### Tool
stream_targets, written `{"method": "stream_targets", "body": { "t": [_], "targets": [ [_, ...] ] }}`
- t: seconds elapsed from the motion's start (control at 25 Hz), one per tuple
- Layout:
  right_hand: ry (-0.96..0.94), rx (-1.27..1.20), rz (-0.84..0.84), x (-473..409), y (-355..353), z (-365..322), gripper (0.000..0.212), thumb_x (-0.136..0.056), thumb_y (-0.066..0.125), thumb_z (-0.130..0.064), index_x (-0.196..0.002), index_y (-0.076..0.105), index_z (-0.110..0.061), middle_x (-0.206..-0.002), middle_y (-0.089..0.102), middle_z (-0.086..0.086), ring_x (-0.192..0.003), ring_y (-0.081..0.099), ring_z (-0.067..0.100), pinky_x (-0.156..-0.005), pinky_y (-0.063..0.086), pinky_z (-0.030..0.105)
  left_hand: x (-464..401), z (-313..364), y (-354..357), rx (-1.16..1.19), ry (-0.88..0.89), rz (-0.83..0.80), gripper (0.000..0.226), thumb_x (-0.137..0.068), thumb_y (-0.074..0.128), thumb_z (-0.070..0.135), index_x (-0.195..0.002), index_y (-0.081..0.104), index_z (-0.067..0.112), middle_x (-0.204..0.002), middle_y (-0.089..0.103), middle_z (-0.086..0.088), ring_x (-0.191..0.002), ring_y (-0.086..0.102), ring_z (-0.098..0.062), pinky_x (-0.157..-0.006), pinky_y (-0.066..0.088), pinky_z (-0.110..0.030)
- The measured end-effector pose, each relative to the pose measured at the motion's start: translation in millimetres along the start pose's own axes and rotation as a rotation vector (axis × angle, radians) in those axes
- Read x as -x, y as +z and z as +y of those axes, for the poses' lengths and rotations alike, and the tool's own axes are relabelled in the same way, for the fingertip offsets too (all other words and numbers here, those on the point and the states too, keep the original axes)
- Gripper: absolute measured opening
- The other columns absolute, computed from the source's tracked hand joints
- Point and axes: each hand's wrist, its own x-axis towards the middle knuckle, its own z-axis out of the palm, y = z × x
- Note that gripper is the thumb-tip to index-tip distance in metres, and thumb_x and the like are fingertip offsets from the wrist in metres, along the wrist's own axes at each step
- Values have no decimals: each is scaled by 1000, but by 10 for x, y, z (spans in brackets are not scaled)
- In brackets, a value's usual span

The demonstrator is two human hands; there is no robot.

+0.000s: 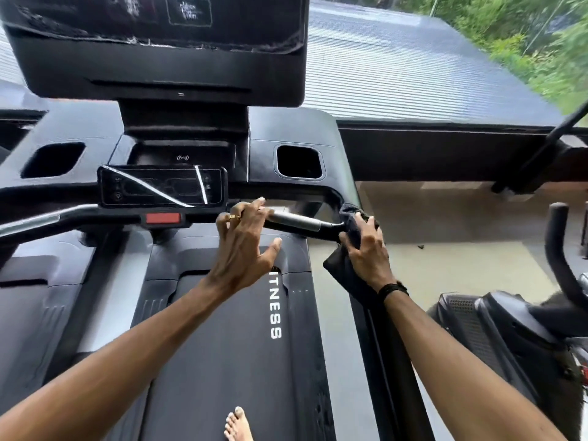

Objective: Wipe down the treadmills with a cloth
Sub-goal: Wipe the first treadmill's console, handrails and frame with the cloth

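Where handlebar (299,221) bends, cloth (345,246) under right hand (366,249)

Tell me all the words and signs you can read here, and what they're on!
"ITNESS" in white letters on the treadmill's motor cover; the left hand hides the start of the word.
A wireless-waves sign on the tray under the screen.
Small button symbols on the control panel: too blurred to read.
White marks on the big screen: too blurred to read.

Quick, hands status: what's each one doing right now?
Left hand: open, fingers spread, fingertips resting on the handlebar.
Right hand: gripping the black cloth wrapped around the handlebar's right bend.
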Motion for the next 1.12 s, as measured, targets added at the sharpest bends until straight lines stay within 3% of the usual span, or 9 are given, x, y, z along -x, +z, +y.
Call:
{"method": "stream_targets", "body": {
  "t": [0.08, 0.16, 0.28, 0.4, 0.52, 0.68, 0.8, 0.88, 1.12],
  "targets": [
    [-18, -322, 199, -2, -48, -43, 39, -96, 56, -38, -134, 53, -28, -132, 60, 0, -120, 57, 21, -105, 44, 49, -62, -197, -161, -16, 25, 12, 63, -79, 54, 48, -132, 55, 15, -146, 47, -5, -131, 40, -25, -100, 21, -40],
    [0, -404, 210, 27, -56, -86, 53, -94, 51, -50, -141, 48, -25, -140, 56, 4, -131, 51, 22, -113, 38, 49, -136, -410, -324, -59, 55, 35, 64, -81, 51, 53, -132, 55, 15, -146, 46, -5, -132, 39, -25, -103, 21, -41],
    [-70, 189, -171, -2, -16, -77, 111, -74, 37, -86, -159, 7, -21, -166, 2, 13, -154, -7, 26, -125, -1, 45, -224, -643, -465, -123, 62, 56, 67, -81, 51, 55, -133, 54, 12, -147, 45, -7, -133, 39, -26, -107, 20, -40],
    [-195, 523, -311, -123, -34, -112, 146, -53, 59, -90, -157, -12, -17, -163, -15, 20, -151, -21, 31, -124, -6, 47, -312, -804, -524, -190, 50, 47, 84, -74, 55, 63, -140, 47, 11, -152, 37, -12, -139, 34, -30, -114, 17, -46],
    [-216, 511, -282, -258, -3, -149, 143, -59, 81, -66, -158, -8, -15, -164, -9, 21, -152, -15, 35, -124, 0, 48, -414, -892, -515, -253, 21, -35, 115, -60, 62, 75, -149, 31, 10, -159, 22, -16, -146, 22, -34, -120, 8, -54],
    [-376, 531, -242, -550, 79, -164, 130, -60, 80, -67, -159, 14, -14, -165, 6, 19, -154, -1, 33, -125, 1, 46, -541, -1062, -508, -383, 9, -134, 144, -47, 63, 85, -154, 12, 3, -162, 10, -20, -151, 7, -36, -119, -12, -55],
    [-562, 564, -220, -657, 133, -162, 110, -57, 75, -74, -145, 45, -15, -151, 44, 11, -146, 31, 28, -125, 8, 42, -634, -1230, -606, -489, -10, -218, 148, -38, 72, 83, -151, 19, 4, -155, 26, -20, -148, 17, -36, -116, -15, -58],
    [-623, 531, -193, -700, 160, -209, 92, -57, 75, -75, -126, 59, -18, -123, 65, 3, -122, 56, 23, -120, 23, 37, -666, -1262, -640, -521, -18, -268, 144, -33, 83, 75, -146, 27, 5, -142, 40, -15, -141, 31, -35, -115, -13, -59],
    [-600, 406, -101, -675, 497, -680, 66, -59, 72, -69, -106, 61, -24, -96, 70, -3, -86, 64, 24, -81, 43, 37, -684, -1204, -635, -489, 11, -249, 137, -32, 87, 69, -141, 34, 6, -129, 50, -13, -127, 47, -34, -117, -8, -57]
  ]
}}
